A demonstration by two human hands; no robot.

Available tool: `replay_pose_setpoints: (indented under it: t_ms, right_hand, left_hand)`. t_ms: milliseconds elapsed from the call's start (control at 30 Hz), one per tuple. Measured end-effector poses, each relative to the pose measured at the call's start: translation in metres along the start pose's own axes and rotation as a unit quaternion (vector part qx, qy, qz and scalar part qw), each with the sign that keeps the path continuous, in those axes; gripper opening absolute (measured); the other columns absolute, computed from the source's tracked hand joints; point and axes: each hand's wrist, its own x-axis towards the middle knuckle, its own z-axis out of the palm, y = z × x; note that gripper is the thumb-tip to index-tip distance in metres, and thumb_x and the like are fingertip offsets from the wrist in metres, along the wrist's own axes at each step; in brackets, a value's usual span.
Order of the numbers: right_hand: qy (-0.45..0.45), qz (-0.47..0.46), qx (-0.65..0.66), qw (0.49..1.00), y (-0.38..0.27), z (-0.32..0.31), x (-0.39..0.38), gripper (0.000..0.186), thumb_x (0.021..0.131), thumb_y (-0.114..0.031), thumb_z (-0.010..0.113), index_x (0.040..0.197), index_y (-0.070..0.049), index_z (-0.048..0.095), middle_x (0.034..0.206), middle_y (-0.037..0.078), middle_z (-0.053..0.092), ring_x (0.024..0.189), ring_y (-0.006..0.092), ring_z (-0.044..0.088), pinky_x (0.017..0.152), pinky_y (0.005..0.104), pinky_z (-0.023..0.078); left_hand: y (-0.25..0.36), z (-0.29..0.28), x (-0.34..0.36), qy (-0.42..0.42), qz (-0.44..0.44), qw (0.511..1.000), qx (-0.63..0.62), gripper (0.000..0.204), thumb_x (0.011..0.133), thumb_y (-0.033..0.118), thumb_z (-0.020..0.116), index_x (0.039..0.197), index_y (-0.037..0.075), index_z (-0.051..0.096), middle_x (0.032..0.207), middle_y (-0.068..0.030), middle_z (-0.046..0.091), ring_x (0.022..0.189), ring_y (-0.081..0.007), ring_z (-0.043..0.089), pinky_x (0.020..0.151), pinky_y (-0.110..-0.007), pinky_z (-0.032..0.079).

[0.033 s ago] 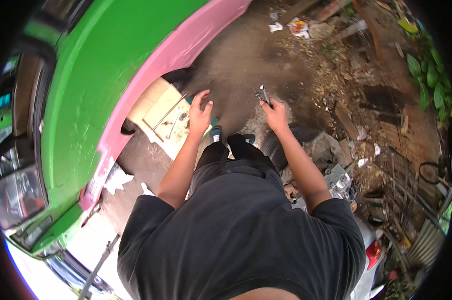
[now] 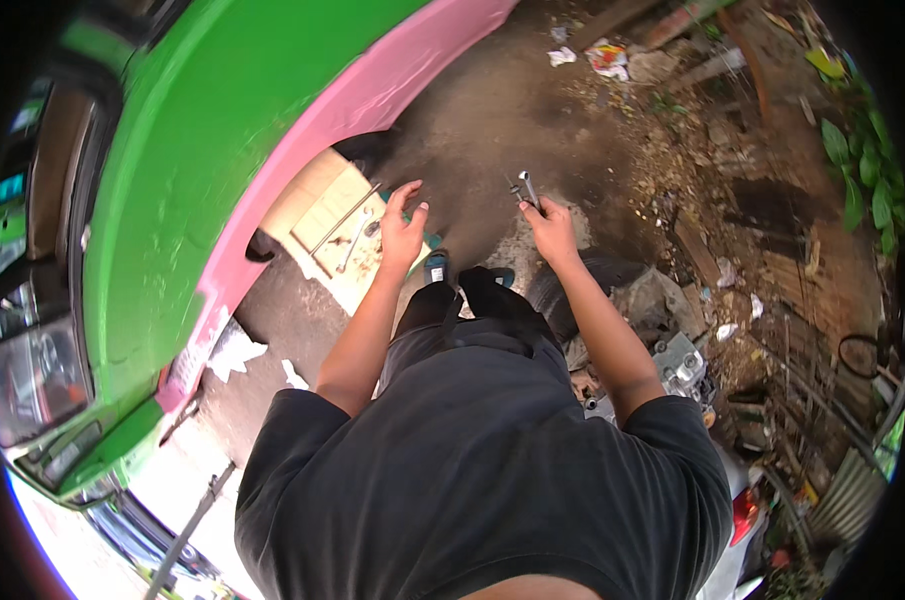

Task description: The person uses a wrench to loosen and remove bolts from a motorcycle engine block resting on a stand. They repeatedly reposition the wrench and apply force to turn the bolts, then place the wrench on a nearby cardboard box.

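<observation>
My left hand (image 2: 404, 225) is raised with fingers apart, holding nothing, over a cardboard sheet (image 2: 297, 192). On that sheet lie a long metal rod (image 2: 344, 218) and a silver wrench (image 2: 354, 242). My right hand (image 2: 550, 225) is closed around a silver wrench (image 2: 525, 183) and another small, thin dark metal piece (image 2: 514, 188) that I cannot make out clearly. Both hands hang apart in front of me, above my sandalled feet (image 2: 436, 268).
A green vehicle body (image 2: 162, 200) with a pink lower band (image 2: 352, 90) fills the left. To the right are a dark tire (image 2: 572, 285), a silver metal engine part (image 2: 677, 370), scattered debris, old boards (image 2: 732, 60) and leafy plants (image 2: 857, 165).
The view has shifted very slightly, so the vehicle and ground sit a little differently in the picture. My hands and what my right hand holds look the same.
</observation>
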Motion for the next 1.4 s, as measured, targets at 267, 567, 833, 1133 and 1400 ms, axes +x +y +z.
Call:
replay_pose_setpoints:
  t_ms: [267,567,833,1133,1400]
  right_hand:
    - [-0.13,-0.009,-0.037,0.991,0.018,0.122,0.004,0.028,0.087,-0.027,0.069,0.084,0.0,0.066,0.062,0.012,0.055,0.058,0.0194,0.05,0.058,0.0365,0.041]
    - [-0.254,-0.04,-0.151,0.955,0.036,0.224,0.028,0.025,0.085,-0.024,0.072,0.092,0.0,0.07,0.07,0.01,0.065,0.065,0.0164,0.059,0.063,0.0334,0.045]
    - [-0.288,-0.035,-0.227,0.93,0.061,0.261,0.044,0.03,0.084,-0.029,0.072,0.094,-0.002,0.071,0.078,0.015,0.069,0.072,0.0261,0.065,0.069,0.0366,0.047]
    - [-0.291,-0.058,-0.247,0.922,0.061,0.327,0.054,0.03,0.081,-0.032,0.075,0.087,-0.003,0.072,0.077,0.017,0.068,0.074,0.0314,0.067,0.068,0.0405,0.049]
    - [-0.325,-0.073,-0.314,0.889,0.051,0.42,0.059,0.024,0.084,-0.03,0.072,0.095,-0.009,0.072,0.092,0.018,0.07,0.09,0.0376,0.067,0.077,0.0473,0.052]
  left_hand:
    - [-0.058,-0.097,-0.052,0.113,-0.058,0.989,0.079,0.038,0.087,0.006,0.062,0.125,0.006,0.06,0.119,-0.0135,0.063,0.111,-0.0269,0.061,0.095,-0.038,0.047]
    - [-0.125,-0.146,-0.093,0.163,-0.15,0.97,0.102,0.039,0.089,0.007,0.062,0.128,0.006,0.059,0.123,-0.0134,0.062,0.117,-0.0274,0.059,0.098,-0.04,0.047]
    - [-0.17,-0.146,-0.117,0.172,-0.194,0.962,0.083,0.042,0.088,0.005,0.062,0.129,0.007,0.057,0.126,-0.0122,0.061,0.118,-0.0282,0.059,0.099,-0.041,0.047]
    - [-0.206,-0.148,-0.112,0.236,-0.19,0.949,0.092,0.043,0.084,0.005,0.063,0.127,0.005,0.057,0.127,-0.0164,0.057,0.121,-0.0351,0.053,0.107,-0.042,0.04]
    - [-0.228,-0.168,-0.113,0.276,-0.209,0.93,0.121,0.049,0.082,0.005,0.063,0.13,0.007,0.054,0.133,-0.0175,0.053,0.127,-0.038,0.047,0.109,-0.044,0.037]
